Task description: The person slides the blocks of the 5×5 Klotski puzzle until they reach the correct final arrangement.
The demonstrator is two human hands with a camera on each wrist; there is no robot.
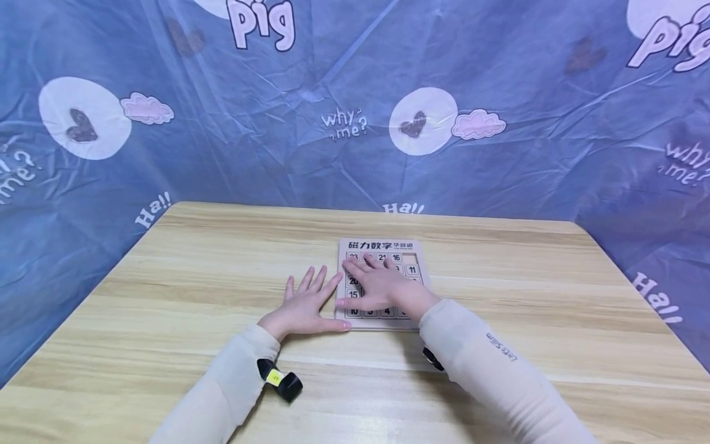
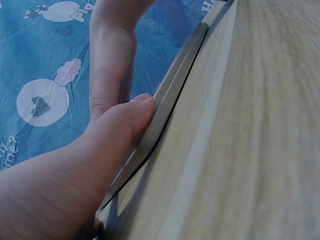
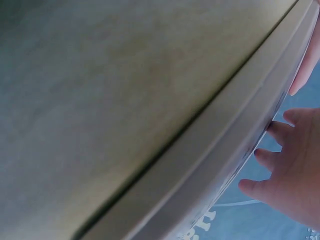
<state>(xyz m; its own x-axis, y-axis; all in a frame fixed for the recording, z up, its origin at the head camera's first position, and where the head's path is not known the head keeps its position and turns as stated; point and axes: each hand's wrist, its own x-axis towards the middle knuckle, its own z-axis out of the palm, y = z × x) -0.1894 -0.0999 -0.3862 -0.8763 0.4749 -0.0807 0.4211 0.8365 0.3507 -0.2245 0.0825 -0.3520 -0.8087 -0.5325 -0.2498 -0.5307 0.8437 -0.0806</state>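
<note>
- Plainly, a broad pale wood-grain table [image 1: 488,265] fills the lower scene, its streaks running mostly side to side.
- Around its far side and both flanks hangs a creased blue fabric backdrop [image 1: 266,142] printed with white ovals, dark hearts, pink clouds and lettering such as "why me?", "Ha!!" and "pig".
- Flat on the wood, slightly right of centre in the head view, lies a pale rectangular number-puzzle board [image 1: 383,245] with dark Chinese characters along its top and rows of square tiles bearing black numbers. A wood-coloured gap [image 1: 409,258] sits at the grid's upper right corner.
- Wood extends to the left and right of the board; a narrower strip lies between its top and the far table edge.
- Beside the board's left edge, the left hand [image 1: 305,310] has its fingers spread and straight, the thumb resting against the lower left corner.
- Over the tiles lies the right hand [image 1: 379,288], fingers extended and apart, hiding several numbers; how firmly they press cannot be told.
- Both forearms wear light cream sleeves [image 1: 488,364]. A black wrist device with a yellow label [image 1: 281,381] sticks out from the left one, near the table.
</note>
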